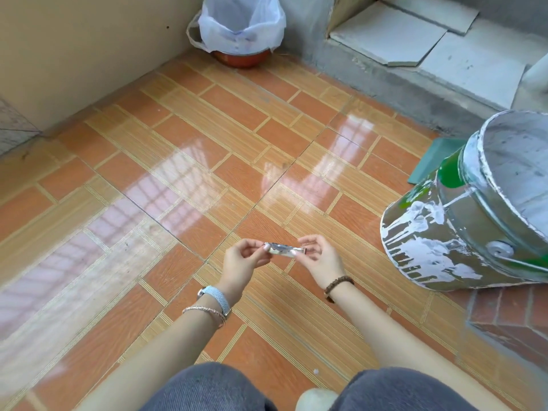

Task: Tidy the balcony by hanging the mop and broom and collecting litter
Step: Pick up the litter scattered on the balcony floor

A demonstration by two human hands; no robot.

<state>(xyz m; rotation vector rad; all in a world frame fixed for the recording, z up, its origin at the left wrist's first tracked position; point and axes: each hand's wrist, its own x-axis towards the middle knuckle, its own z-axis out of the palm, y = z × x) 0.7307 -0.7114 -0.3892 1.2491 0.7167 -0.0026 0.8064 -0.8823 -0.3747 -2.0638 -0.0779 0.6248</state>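
A small silvery wrapper (284, 250) is stretched between both hands, low over the orange tiled floor (207, 149). My left hand (241, 261) pinches its left end and my right hand (318, 258) pinches its right end. A red bin lined with a white plastic bag (240, 23) stands in the far corner against the beige wall. Neither mop nor broom is in view.
A paint-splashed metal bucket (474, 215) stands close on the right on a low brick step (510, 310), with a green dustpan edge (430, 161) behind it. Loose white tiles (400, 37) lie on a concrete ledge at the back right. My knees fill the bottom edge.
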